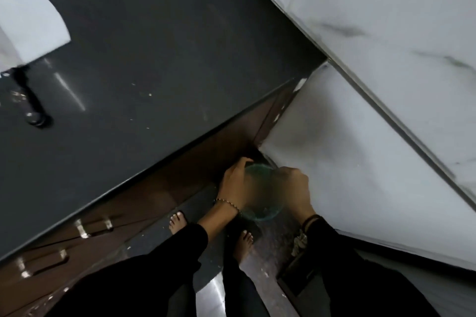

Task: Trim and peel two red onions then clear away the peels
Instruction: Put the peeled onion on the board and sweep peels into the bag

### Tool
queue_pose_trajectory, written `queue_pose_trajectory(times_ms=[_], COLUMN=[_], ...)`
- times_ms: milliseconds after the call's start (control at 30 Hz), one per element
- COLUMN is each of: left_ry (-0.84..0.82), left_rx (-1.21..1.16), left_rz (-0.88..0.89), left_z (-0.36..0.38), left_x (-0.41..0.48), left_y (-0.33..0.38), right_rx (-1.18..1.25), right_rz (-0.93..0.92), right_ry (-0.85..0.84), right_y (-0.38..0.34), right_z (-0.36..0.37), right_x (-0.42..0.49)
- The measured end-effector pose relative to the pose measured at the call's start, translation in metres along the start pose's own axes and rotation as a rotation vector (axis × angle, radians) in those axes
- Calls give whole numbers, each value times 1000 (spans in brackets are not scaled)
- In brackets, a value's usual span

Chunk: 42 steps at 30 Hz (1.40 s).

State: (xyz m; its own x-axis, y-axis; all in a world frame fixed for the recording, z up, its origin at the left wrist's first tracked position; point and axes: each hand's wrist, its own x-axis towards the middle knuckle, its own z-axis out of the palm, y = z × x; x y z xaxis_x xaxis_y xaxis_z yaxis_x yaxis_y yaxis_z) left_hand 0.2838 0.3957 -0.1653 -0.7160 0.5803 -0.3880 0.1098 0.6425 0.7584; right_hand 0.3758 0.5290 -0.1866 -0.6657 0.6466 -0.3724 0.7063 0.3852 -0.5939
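Both hands hold 1 green-tinted glass bowl low in the bottom centre of the frame, below the edge of the dark counter and above the floor. The left hand grips the bowl's left side, its fingers curled over the rim at the top. The right hand grips the right side, knuckles up, fingers bent round the rim. Neither hand is spread; each is closed narrowly on the glass. A thin chain bracelet circles the left wrist and dark bands circle the right, with black sleeves running down to the lower edge of the frame. The bowl is see-through and smeared by motion. A few small bits seem to lie near its lower rim, but I cannot tell whether they are onion peels. Small pale flecks dot the counter in the middle left. In the upper left a white board lies on the counter, with a black handle just below it. Brown drawers with metal pulls fill the lower left under the counter edge. 2 bare feet stand on the floor beneath the bowl. White marble wall with grey veins covers the right side.
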Motion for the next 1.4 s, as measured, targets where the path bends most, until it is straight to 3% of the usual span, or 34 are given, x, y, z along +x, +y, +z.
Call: queue_pose_trajectory(times_ms=[167, 333, 533, 967, 1167, 1400], left_ry=[-204, -184, -119, -199, -41, 305], left_rx=[140, 146, 113, 139, 193, 203], left_rz=[-207, -306, -291, -158, 8, 145], left_z=[31, 56, 68, 49, -12, -112], left_x=[32, 57, 69, 46, 8, -35], left_y=[-11, -28, -30, 15, 52, 80], right_rx=[-175, -254, -273, -283, -114, 96], right_rz=[-17, 20, -5, -149, -296, -562], right_ry=[-146, -110, -83, -79, 87, 183], right_y=[37, 59, 60, 27, -27, -134], right_z=[20, 29, 26, 4, -25, -51], right_x=[36, 57, 61, 36, -3, -42])
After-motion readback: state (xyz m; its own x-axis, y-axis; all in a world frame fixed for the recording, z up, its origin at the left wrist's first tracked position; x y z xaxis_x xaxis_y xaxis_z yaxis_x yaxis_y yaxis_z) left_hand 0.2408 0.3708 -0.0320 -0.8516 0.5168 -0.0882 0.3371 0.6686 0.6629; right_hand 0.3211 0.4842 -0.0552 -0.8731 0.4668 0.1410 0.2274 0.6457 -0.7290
